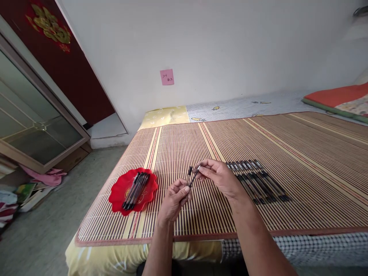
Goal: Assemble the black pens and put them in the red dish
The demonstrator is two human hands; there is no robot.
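Observation:
Above the slatted mat, my left hand [174, 198] is closed around a pen [189, 175] whose black end points up. A slim dark rod with a whitish tip [194, 177] slants between my two hands. My right hand [219, 177] pinches that rod near its upper end, while its lower end meets the left fingertips. I cannot make out whether the rod is a refill or another pen part. Several similar pens [138, 188] lie bundled in a red scalloped plate [116, 191] to the left. Another row of pens [255, 182] lies side by side right of my right hand.
The striped bamboo mat [178, 149] covers a bed with yellow and checked sheets. A folded orange and green quilt [336, 97] sits at the far right. Behind the bed is a white wall with a pink note [167, 77]. A glass-fronted cabinet [37, 111] stands at left.

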